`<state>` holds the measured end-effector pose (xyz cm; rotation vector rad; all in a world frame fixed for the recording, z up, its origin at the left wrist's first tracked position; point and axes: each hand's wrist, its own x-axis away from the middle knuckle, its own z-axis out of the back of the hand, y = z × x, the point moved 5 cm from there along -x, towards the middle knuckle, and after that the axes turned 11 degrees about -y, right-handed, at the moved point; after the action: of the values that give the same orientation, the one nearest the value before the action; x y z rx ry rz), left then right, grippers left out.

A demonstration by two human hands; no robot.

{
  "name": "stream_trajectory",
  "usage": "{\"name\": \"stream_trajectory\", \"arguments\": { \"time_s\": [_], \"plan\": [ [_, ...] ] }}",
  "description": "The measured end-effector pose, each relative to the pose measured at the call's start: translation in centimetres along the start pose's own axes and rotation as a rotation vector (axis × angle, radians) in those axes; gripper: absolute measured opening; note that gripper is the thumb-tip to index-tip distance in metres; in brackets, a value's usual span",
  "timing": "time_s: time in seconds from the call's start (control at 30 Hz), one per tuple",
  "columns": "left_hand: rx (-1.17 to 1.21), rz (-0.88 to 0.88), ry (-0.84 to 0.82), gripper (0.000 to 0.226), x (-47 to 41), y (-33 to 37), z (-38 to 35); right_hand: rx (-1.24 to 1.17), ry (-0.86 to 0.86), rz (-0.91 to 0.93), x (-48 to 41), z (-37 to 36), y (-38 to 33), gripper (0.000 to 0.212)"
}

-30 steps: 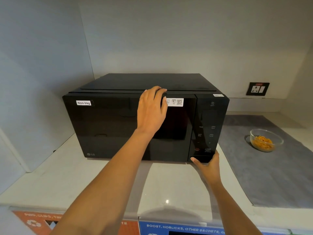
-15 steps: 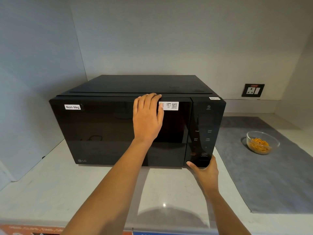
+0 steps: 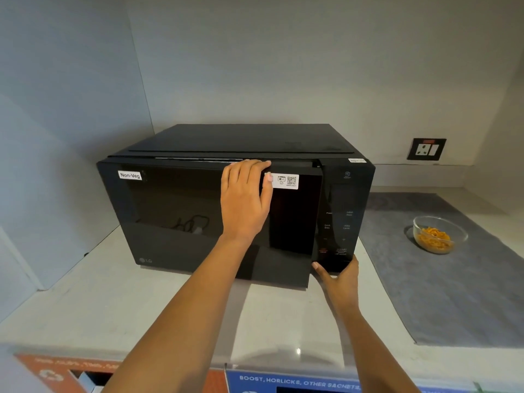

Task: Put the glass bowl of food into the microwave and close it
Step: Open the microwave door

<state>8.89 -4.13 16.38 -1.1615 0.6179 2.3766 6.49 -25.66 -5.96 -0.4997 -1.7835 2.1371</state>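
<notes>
A black microwave [image 3: 175, 211] with a "Non-Veg" label stands on the white counter. Its door [image 3: 295, 219] is ajar, the right edge swung a little out from the body. My left hand [image 3: 245, 199] has its fingers hooked over the door's top edge. My right hand [image 3: 338, 275] cups the lower front corner of the control panel [image 3: 337, 222], thumb on the front. The glass bowl [image 3: 439, 234] with orange food sits apart on a grey mat [image 3: 453, 293] to the right of the microwave.
A wall socket [image 3: 426, 149] is on the back wall above the mat. Walls close the nook at left and right. Orange and blue labels [image 3: 283, 382] run along the counter's front edge.
The microwave door, flush before, has swung slightly outward under my left hand. My right hand stays at the panel's lower corner. The view has shifted a little.
</notes>
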Motion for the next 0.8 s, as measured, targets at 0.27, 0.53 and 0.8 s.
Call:
{"name": "stream_trajectory", "arguments": {
  "time_s": [0.27, 0.53, 0.8],
  "plan": [
    [0.058, 0.209, 0.011, 0.042, 0.6, 1.4, 3.7, 0.447, -0.033, -0.095, 3.3, 0.2, 1.6, 0.081],
    [0.325, 0.484, -0.229, 0.068, 0.2, -0.2, 9.9, 1.014, -0.249, -0.072, 5.2, -0.2, 2.2, 0.072],
    [-0.344, 0.542, -0.810, 0.055, 1.7, -3.3, 13.3, 1.086, -0.334, -0.060, 5.8, 0.5, 2.1, 0.069]
  ]
}}
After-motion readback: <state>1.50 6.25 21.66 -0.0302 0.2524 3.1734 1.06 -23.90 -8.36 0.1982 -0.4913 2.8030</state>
